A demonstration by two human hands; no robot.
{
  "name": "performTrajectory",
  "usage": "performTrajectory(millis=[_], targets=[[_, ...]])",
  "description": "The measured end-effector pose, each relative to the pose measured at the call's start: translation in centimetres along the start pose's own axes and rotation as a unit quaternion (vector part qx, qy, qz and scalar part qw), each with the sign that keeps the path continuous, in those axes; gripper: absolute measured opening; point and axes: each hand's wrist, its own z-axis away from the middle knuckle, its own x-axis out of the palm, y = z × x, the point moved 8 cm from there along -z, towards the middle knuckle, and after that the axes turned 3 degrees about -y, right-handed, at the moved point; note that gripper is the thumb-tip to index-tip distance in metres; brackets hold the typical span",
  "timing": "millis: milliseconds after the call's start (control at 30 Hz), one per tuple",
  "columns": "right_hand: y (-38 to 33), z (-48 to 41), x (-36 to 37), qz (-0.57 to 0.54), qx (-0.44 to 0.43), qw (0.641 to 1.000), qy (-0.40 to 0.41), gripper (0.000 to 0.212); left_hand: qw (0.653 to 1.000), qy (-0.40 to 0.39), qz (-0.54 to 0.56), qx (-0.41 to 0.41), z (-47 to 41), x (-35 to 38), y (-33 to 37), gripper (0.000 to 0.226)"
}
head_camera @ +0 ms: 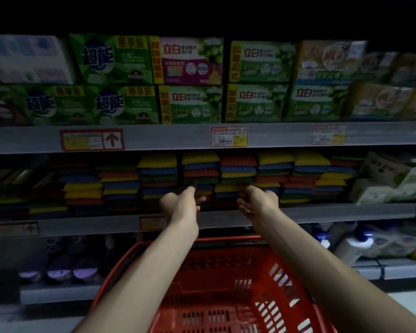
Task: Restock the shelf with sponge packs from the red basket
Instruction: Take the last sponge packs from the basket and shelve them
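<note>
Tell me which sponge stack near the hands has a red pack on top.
The stack just above the right hand; the neighbouring stacks on either side are yellow-topped.

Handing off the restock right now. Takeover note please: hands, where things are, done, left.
Left hand: reaches to the front of the stacks; its grip can't be read in the dim, blurred frame.
Right hand: beside it at the same stacks, grip also unclear.
Sponge packs: piled in columns along the middle shelf.
Red basket: below the arms, no packs in the part that shows.
Done: shelf looks well filled.
Left: probably check the basket's hidden near end and tidy the stacks.
</note>
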Motion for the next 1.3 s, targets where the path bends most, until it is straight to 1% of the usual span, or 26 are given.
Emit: performTrajectory(millis=[67, 200, 267, 367, 433, 500, 567, 667, 767, 900, 1000, 1133, 1200, 1300], targets=[[-0.1, 0.1, 0.1, 0.005, 0.0, 1.0, -0.003, 0.025, 1.0, -0.005, -0.002, 0.004, 0.1, -0.1, 0.0, 0.026], [-0.1, 0.0, 0.3, 0.016, 0.005, 1.0, -0.013, 0.011, 1.0, -0.008, 0.008, 0.021, 0.3, -0.3, 0.6, 0.016], [0.1, -0.1, 0.4, 0.024, 0.007, 1.0, -0.018, 0.018, 1.0, -0.002, 0.011, 0.023, 0.4, -0.5, 0.8, 0.013], [0.1, 0.3, 0.4, 0.034, 0.005, 0.999, -0.036, 0.02, 1.0, 0.003, 0.015, 0.016, 0.6, -0.6, 0.7, 0.012], [0.1, 0.5, 0.4, 0.027, 0.004, 0.998, -0.051, 0.033, 1.0, -0.001, 0.01, 0.009, 0.9, -0.4, 0.2, 0.014], [-0.1, 0.6, -0.1, 0.014, 0.009, 0.998, -0.058, 0.043, 1.0, -0.019, -0.003, 0.016, 1.6, 0.2, 0.0, 0.013], [-0.4, 0.3, -1.1, 0.0, 0.01, 0.999, -0.053, 0.045, 0.998, -0.053, -0.024, 0.032, 2.6, 1.3, -0.1, 0.012], [-1.2, 0.2, -3.0, -0.011, 0.008, 1.0, -0.028, 0.038, 0.991, -0.105, -0.065, 0.053, 4.6, 3.2, -0.5, 0.013], [-2.1, -0.5, -5.0, -0.04, 0.01, 0.999, -0.006, 0.025, 0.986, -0.134, -0.087, 0.056, 6.0, 4.9, -1.4, 0.011], [-2.8, -1.1, -7.9, -0.078, 0.013, 0.996, 0.026, 0.012, 0.985, -0.151, -0.079, 0.028, 7.2, 7.4, -3.4, 0.009], [-3.3, -1.3, -9.5, -0.105, 0.011, 0.993, 0.049, 0.018, 0.987, -0.153, -0.052, -0.011, 7.9, 9.8, -4.8, 0.012], [-4.2, -1.5, -11.7, -0.132, 0.007, 0.987, 0.094, 0.016, 0.989, -0.131, 0.002, -0.066, 8.7, 12.3, -5.9, 0.015], [-4.4, -1.9, -12.5, -0.137, 0.012, 0.985, 0.108, 0.023, 0.989, -0.117, 0.027, -0.086, 9.0, 13.2, -6.0, 0.016], [-4.9, -2.4, -13.2, -0.143, 0.013, 0.984, 0.101, 0.035, 0.989, -0.095, 0.051, -0.1, 9.0, 13.8, -5.9, 0.02]])
